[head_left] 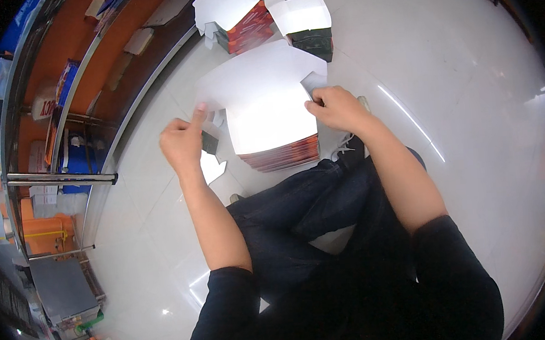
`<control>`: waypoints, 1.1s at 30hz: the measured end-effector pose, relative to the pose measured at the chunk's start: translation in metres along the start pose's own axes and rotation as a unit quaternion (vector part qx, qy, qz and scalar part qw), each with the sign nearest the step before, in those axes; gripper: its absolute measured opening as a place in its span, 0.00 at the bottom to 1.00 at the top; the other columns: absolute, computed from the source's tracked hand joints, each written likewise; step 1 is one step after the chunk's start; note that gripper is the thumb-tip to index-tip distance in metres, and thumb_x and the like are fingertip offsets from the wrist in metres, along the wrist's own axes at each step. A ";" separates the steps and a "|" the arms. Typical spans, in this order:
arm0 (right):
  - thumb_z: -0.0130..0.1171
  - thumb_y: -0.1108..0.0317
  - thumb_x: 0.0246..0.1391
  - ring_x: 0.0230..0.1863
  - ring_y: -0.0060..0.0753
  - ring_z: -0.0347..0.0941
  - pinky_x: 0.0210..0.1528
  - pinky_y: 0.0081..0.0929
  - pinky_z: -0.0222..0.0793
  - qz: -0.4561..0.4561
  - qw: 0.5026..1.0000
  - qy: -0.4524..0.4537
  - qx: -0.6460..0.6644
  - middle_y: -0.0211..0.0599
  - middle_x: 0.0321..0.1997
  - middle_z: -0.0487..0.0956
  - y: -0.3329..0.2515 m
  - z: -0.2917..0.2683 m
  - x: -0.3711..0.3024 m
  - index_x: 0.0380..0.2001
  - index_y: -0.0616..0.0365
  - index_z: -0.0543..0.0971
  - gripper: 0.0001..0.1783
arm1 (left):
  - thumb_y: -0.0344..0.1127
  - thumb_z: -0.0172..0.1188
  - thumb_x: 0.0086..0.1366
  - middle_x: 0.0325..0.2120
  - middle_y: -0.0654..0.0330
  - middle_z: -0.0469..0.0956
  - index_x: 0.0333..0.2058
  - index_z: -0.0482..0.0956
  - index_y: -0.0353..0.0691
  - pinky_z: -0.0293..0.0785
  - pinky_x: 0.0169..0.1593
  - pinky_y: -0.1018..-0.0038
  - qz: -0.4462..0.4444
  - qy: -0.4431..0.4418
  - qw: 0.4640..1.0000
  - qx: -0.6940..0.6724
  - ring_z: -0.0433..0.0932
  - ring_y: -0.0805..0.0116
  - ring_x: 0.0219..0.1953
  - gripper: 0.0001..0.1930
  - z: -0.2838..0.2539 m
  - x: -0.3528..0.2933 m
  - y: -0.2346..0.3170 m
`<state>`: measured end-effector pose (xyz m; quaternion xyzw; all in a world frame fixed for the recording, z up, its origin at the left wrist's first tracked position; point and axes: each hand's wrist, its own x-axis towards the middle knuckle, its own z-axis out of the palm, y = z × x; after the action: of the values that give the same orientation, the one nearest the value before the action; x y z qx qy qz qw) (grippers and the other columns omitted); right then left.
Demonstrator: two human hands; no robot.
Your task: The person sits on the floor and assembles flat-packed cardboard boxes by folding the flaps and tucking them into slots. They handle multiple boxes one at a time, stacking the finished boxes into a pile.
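On the floor in front of my crossed legs stands a stack of flat cardboard box blanks (pixel 272 119), white on top with red printed edges. My left hand (pixel 181 145) is closed at the left flap of the top blank, thumb up along its edge and fingers curled below. At the opposite edge, my right hand (pixel 336 107) is closed with its fingertips pinching the blank beside the right flap. A small dark and grey flap (pixel 209 143) shows just right of my left hand. White cardboard (pixel 212 168) lies on the floor below it.
Beyond the stack stand a red-sided pile of blanks (pixel 246 26) and a dark green-sided pile (pixel 310 31). Shelving with orange backing and metal edges (pixel 98 75) runs along the left. A grey-topped box (pixel 63 289) sits at lower left. The floor (pixel 457 94) is pale, glossy tile.
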<state>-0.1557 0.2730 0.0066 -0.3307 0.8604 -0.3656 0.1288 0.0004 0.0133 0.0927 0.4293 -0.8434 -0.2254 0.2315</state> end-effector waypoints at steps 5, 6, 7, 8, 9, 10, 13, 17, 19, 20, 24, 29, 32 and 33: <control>0.52 0.57 0.60 0.40 0.60 0.78 0.46 0.53 0.72 -0.007 0.998 0.036 -0.049 0.54 0.37 0.82 -0.005 0.005 0.005 0.34 0.60 0.81 0.16 | 0.55 0.68 0.62 0.27 0.54 0.83 0.37 0.85 0.32 0.75 0.43 0.69 0.253 0.126 0.954 -0.103 0.81 0.65 0.33 0.25 0.031 0.022 -0.044; 0.52 0.58 0.61 0.40 0.60 0.78 0.46 0.53 0.72 -0.011 0.997 0.047 -0.059 0.54 0.37 0.82 -0.003 0.004 0.005 0.35 0.60 0.80 0.16 | 0.53 0.67 0.63 0.32 0.51 0.84 0.41 0.85 0.32 0.74 0.47 0.68 0.177 0.065 0.977 -0.094 0.81 0.62 0.39 0.25 0.036 0.009 -0.033; 0.52 0.58 0.61 0.41 0.59 0.78 0.46 0.53 0.72 -0.016 0.996 0.058 -0.069 0.53 0.38 0.82 -0.001 0.003 0.005 0.35 0.60 0.80 0.16 | 0.52 0.66 0.64 0.37 0.49 0.85 0.44 0.85 0.33 0.73 0.52 0.66 0.100 0.004 0.991 -0.084 0.81 0.59 0.45 0.24 0.038 0.002 -0.025; 0.52 0.59 0.61 0.41 0.59 0.78 0.46 0.53 0.72 -0.020 0.994 0.070 -0.079 0.53 0.38 0.82 0.001 0.002 0.004 0.36 0.60 0.80 0.16 | 0.51 0.66 0.64 0.37 0.49 0.85 0.45 0.84 0.32 0.73 0.53 0.66 0.084 -0.032 0.992 -0.083 0.81 0.59 0.45 0.25 0.034 0.003 -0.021; 0.52 0.59 0.62 0.41 0.58 0.78 0.46 0.53 0.72 -0.018 0.993 0.084 -0.078 0.52 0.39 0.82 0.003 0.001 0.005 0.36 0.60 0.80 0.15 | 0.51 0.66 0.64 0.38 0.48 0.85 0.46 0.83 0.31 0.73 0.53 0.66 0.068 -0.069 0.992 -0.082 0.81 0.59 0.46 0.25 0.030 0.005 -0.018; 0.52 0.59 0.62 0.41 0.58 0.78 0.46 0.53 0.72 -0.016 0.992 0.098 -0.076 0.52 0.39 0.82 0.006 0.000 0.006 0.37 0.59 0.80 0.15 | 0.50 0.66 0.64 0.39 0.47 0.84 0.47 0.83 0.31 0.73 0.54 0.65 0.052 -0.106 0.990 -0.081 0.81 0.58 0.47 0.25 0.028 0.007 -0.016; 0.52 0.59 0.63 0.43 0.58 0.78 0.47 0.52 0.72 0.006 0.992 0.107 -0.066 0.51 0.40 0.82 0.006 -0.006 0.007 0.38 0.58 0.80 0.15 | 0.50 0.69 0.62 0.36 0.48 0.85 0.49 0.81 0.30 0.72 0.54 0.65 0.047 -0.130 0.984 -0.113 0.82 0.61 0.43 0.27 0.024 0.010 -0.024; 0.52 0.58 0.63 0.43 0.59 0.78 0.47 0.51 0.73 0.012 0.995 0.081 -0.058 0.51 0.39 0.82 0.009 -0.011 0.008 0.39 0.56 0.81 0.14 | 0.47 0.73 0.58 0.29 0.54 0.85 0.45 0.82 0.31 0.74 0.47 0.69 0.125 -0.064 0.982 -0.128 0.82 0.67 0.33 0.25 0.027 0.002 -0.027; 0.52 0.57 0.62 0.43 0.59 0.78 0.47 0.50 0.73 0.020 0.996 0.075 -0.043 0.52 0.39 0.82 0.007 -0.009 0.007 0.39 0.55 0.81 0.14 | 0.44 0.75 0.55 0.33 0.53 0.85 0.43 0.82 0.32 0.74 0.48 0.70 0.100 -0.077 0.978 -0.164 0.82 0.66 0.34 0.24 0.031 0.007 -0.036; 0.53 0.57 0.62 0.43 0.59 0.78 0.47 0.50 0.73 0.027 0.996 0.073 -0.036 0.52 0.39 0.82 0.007 -0.009 0.007 0.39 0.55 0.81 0.15 | 0.41 0.75 0.55 0.32 0.54 0.85 0.41 0.82 0.31 0.74 0.44 0.71 0.115 -0.071 0.980 -0.146 0.82 0.67 0.33 0.21 0.030 0.007 -0.033; 0.53 0.57 0.61 0.43 0.59 0.78 0.47 0.49 0.73 0.037 0.997 0.064 -0.029 0.52 0.40 0.82 0.010 -0.010 0.008 0.40 0.54 0.81 0.15 | 0.32 0.75 0.53 0.35 0.56 0.83 0.38 0.82 0.30 0.75 0.39 0.72 0.216 -0.011 0.971 -0.099 0.81 0.66 0.36 0.16 0.032 0.009 -0.032; 0.53 0.56 0.61 0.43 0.59 0.78 0.47 0.49 0.73 0.048 0.997 0.052 -0.042 0.51 0.39 0.83 0.009 -0.010 0.008 0.41 0.53 0.81 0.15 | 0.29 0.72 0.51 0.39 0.57 0.81 0.37 0.82 0.30 0.75 0.44 0.71 0.264 -0.021 0.962 -0.073 0.79 0.62 0.40 0.15 0.027 0.009 -0.030; 0.54 0.56 0.61 0.43 0.59 0.78 0.47 0.50 0.73 0.033 0.997 0.055 -0.039 0.51 0.39 0.83 0.010 -0.009 0.008 0.41 0.53 0.81 0.15 | 0.29 0.71 0.51 0.38 0.56 0.81 0.39 0.81 0.31 0.75 0.47 0.70 0.239 -0.017 0.968 -0.068 0.79 0.61 0.40 0.16 0.030 0.010 -0.032; 0.54 0.56 0.61 0.43 0.59 0.79 0.47 0.50 0.73 0.033 0.997 0.051 -0.040 0.51 0.39 0.83 0.009 -0.009 0.007 0.41 0.53 0.81 0.14 | 0.30 0.71 0.51 0.38 0.56 0.81 0.40 0.80 0.32 0.75 0.47 0.70 0.225 -0.012 0.972 -0.070 0.79 0.60 0.40 0.17 0.033 0.010 -0.035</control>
<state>-0.1698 0.2776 0.0069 -0.2881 0.8902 -0.3428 0.0835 -0.0029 -0.0078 0.0480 0.2081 -0.9035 -0.2307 0.2953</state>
